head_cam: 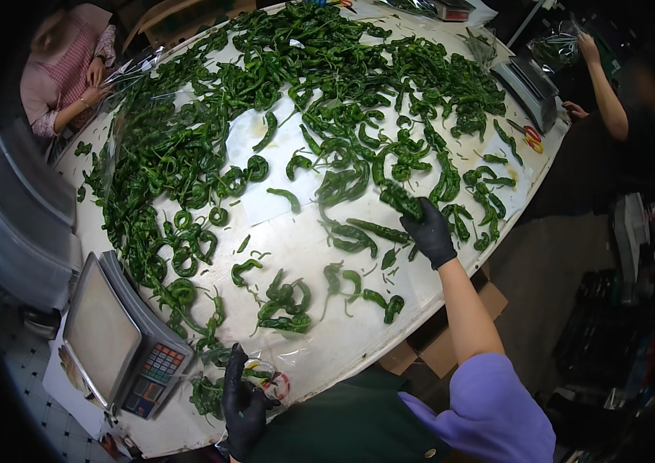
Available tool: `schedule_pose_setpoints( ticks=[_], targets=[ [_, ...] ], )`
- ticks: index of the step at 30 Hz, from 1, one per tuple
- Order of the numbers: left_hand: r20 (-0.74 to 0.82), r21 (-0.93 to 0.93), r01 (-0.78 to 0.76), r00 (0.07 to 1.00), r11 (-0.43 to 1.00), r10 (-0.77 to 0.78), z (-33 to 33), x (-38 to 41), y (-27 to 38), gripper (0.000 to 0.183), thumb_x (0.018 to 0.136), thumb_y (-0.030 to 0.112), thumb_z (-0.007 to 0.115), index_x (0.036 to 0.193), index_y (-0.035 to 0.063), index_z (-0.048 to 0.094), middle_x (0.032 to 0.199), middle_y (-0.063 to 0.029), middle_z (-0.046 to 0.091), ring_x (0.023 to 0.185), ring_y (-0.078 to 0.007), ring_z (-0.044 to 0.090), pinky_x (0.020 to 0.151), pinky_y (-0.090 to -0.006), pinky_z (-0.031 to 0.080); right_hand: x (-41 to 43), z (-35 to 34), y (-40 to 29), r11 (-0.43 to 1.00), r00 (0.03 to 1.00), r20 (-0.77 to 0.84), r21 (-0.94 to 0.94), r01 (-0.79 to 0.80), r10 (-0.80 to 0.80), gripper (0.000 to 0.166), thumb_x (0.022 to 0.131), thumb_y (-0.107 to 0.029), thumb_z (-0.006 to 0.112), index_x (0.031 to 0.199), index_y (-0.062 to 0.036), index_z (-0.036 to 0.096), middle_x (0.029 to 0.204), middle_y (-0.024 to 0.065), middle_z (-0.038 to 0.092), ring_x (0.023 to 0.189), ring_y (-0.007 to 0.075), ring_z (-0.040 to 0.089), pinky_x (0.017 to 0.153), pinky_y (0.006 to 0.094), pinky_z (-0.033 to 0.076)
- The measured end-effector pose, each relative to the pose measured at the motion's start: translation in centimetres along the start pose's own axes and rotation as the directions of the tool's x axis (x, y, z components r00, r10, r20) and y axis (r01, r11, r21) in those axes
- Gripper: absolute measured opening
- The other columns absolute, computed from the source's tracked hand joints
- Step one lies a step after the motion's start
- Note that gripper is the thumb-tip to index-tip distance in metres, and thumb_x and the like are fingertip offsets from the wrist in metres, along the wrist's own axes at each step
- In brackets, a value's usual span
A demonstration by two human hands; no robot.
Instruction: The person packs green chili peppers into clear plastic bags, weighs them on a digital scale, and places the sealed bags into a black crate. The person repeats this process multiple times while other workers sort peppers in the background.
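Observation:
My right hand [428,234], in a black glove, grips a small bunch of green peppers [399,198] above the white tabletop. Loose peppers lie under and around it, one long pepper [378,230] just to its left. At the near edge, my left hand [240,399] is also black-gloved, with its index finger extended and the others partly curled. Clear plastic film [289,352] shows beside it, but whether the fingers pinch the film is unclear. Red-and-yellow-handled scissors [276,383] lie by that hand, partly covered. A few peppers [206,396] sit left of it.
A digital scale [130,341] with a keypad stands close by on the left. Green peppers [188,144] heap across the white table [298,254], some around a paper sheet [255,202]. People work at the far left and right; another scale [527,89] and scissors [531,138] are at right.

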State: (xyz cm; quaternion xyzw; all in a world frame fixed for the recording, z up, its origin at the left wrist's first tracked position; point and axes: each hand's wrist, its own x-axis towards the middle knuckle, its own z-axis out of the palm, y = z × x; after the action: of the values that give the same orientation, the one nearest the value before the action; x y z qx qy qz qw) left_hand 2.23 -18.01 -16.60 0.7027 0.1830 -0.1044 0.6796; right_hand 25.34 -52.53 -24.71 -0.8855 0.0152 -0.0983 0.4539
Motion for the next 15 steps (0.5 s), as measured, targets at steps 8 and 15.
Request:
schedule_pose_setpoints(
  ticks=[8,15],
  targets=[
    [-0.055,-0.055,-0.016,0.998,0.998,0.013,0.5,-0.1,0.3,0.075,0.061,-0.014,0.035,0.134,0.0044,0.030,0.137,-0.0091,0.032,0.072,-0.0094,0.053,0.055,-0.0221,0.048,-0.6,1.6,-0.3,0.768,0.859,0.512,-0.545,0.336,-0.012,0.070,0.062,-0.010,0.070,0.126,-0.0199,0.042,0.106,0.0117,0.052,0.096,0.0301,0.049,0.081,0.0381,0.043],
    [-0.022,-0.073,0.037,0.999,0.997,-0.039,0.8,-0.1,1.1,0.069,0.069,-0.015,0.034,0.135,0.0045,0.025,0.139,-0.0085,0.027,0.091,-0.0145,0.055,0.061,-0.0241,0.051,0.2,-0.7,-0.6,0.843,0.766,0.597,0.265,-0.468,0.238,0.062,0.068,-0.005,0.058,0.127,-0.0108,0.041,0.098,0.0111,0.058,0.079,0.0236,0.058,0.065,0.0334,0.048]
  ],
)
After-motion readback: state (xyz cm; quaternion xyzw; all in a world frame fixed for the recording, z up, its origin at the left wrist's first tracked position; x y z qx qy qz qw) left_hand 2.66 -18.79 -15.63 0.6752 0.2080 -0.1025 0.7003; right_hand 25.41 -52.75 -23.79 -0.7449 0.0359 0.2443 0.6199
